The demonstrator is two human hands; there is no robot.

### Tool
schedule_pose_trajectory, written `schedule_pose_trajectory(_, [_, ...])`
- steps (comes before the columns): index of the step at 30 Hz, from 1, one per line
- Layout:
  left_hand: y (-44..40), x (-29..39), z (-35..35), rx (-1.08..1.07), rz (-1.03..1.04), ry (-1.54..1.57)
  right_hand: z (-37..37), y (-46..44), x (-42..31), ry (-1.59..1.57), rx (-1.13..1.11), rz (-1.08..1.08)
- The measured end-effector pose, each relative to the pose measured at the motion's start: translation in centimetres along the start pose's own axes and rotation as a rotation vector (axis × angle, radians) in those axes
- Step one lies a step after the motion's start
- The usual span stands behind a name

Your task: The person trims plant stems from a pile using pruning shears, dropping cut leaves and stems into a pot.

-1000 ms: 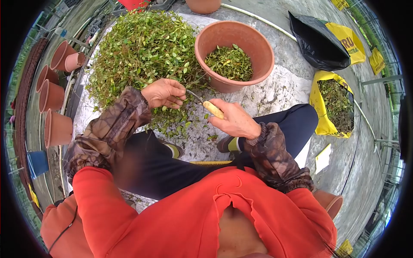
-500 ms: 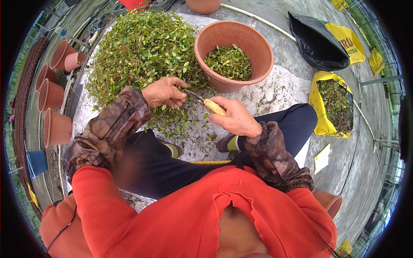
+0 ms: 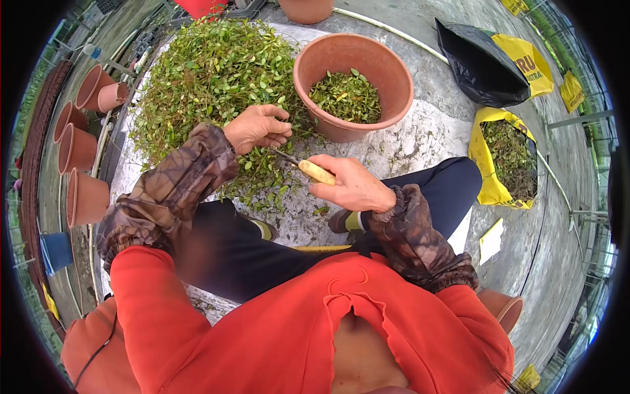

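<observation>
My right hand (image 3: 359, 188) is closed around pruning shears (image 3: 316, 172) with pale yellow handles. Their dark metal blades point up and left, ending just below my left hand (image 3: 257, 129). The fingers of my left hand are pinched together; what sits between them is too small to make out. Beneath and behind that hand spreads a large heap of leafy green vines (image 3: 213, 79). Just beyond both hands stands a round terracotta-coloured pot (image 3: 401, 98), with loose cut leafy pieces (image 3: 348, 96) inside it.
A yellow bag (image 3: 482, 157) of dry plant stems stands at the right, with an open black-and-yellow bag (image 3: 482, 65) behind it. Several brown pots (image 3: 87, 198) line the left side. A white sheet (image 3: 420, 131) lies under the heap, and a white pipe (image 3: 394, 34) crosses behind.
My left hand has risen slightly and moved a little right. My right hand with the shears has shifted slightly left and down, so the blades are now below the left fingers.
</observation>
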State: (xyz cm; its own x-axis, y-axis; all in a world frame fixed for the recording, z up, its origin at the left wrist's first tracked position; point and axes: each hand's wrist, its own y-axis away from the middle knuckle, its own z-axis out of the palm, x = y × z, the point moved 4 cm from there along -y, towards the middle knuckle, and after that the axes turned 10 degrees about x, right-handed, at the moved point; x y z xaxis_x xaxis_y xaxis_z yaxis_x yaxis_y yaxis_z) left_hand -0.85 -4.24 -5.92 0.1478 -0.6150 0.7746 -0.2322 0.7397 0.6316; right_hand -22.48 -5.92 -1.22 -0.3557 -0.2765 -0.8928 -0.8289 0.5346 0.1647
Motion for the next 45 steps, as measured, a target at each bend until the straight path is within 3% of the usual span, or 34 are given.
schedule_pose_trajectory(4, [0.3,1.2,1.0,0.047,-0.048,-0.005,-1.6,-0.3,0.1,-0.016,0.165,-0.002])
schedule_pose_trajectory(5, [0.4,1.6,1.4,0.069,-0.089,-0.015,-2.3,-0.5,0.5,-0.070,0.320,-0.036])
schedule_pose_trajectory(9, [-1.8,2.3,3.8,-0.067,0.010,-0.058,-5.2,-1.7,2.4,0.038,0.467,0.018])
schedule_pose_trajectory(14, [-4.8,2.4,6.8,-0.020,0.057,-0.103,-6.7,-2.8,5.9,0.115,0.574,0.148])
schedule_pose_trajectory(15, [-4.1,2.7,7.4,-0.062,0.065,-0.124,-7.1,-2.7,6.0,0.198,0.628,0.118])
schedule_pose_trajectory(18, [-1.5,2.5,9.4,-0.597,0.243,-0.728,-7.6,-2.2,7.2,0.290,0.638,0.113])
schedule_pose_trajectory(19, [-2.1,1.9,9.4,-0.671,0.553,-0.928,-7.5,-2.1,7.4,0.306,0.624,0.122])
schedule_pose_trajectory(22, [-4.7,4.4,4.8,-0.052,0.653,-1.132,-7.3,-2.0,7.2,0.298,0.592,0.139])
schedule_pose_trajectory(24, [-6.9,6.3,0.2,0.483,0.693,-0.869,-7.1,-2.2,7.4,0.330,0.593,0.125])
schedule_pose_trajectory(26, [-8.9,7.0,-3.8,0.794,0.720,-0.695,-6.9,-2.3,7.4,0.348,0.584,0.120])
schedule_pose_trajectory(29, [-12.1,5.5,-6.4,0.857,0.623,-0.756,-6.8,-2.7,7.9,0.358,0.599,0.115])
schedule_pose_trajectory(33, [-14.0,3.9,-5.8,0.517,0.376,-0.635,-6.8,-2.8,7.7,0.348,0.610,0.128])
schedule_pose_trajectory(36, [-9.6,4.6,-2.0,0.390,0.284,-0.305,-6.9,-2.9,8.1,0.328,0.615,0.132])
schedule_pose_trajectory(39, [-6.6,3.6,2.2,0.159,0.283,-0.282,-7.0,-3.1,7.9,0.312,0.610,0.123])
schedule_pose_trajectory(42, [-4.3,1.2,5.9,-0.106,0.324,-0.310,-6.4,-3.3,9.2,-0.032,0.599,0.089])
schedule_pose_trajectory(43, [-3.3,0.5,7.1,-0.203,0.338,-0.274,-5.9,-3.0,7.4,-0.317,0.470,0.244])
schedule_pose_trajectory(45, [-0.7,0.0,8.5,-0.279,0.386,-0.540,-4.8,-2.7,6.1,-0.750,0.287,0.273])
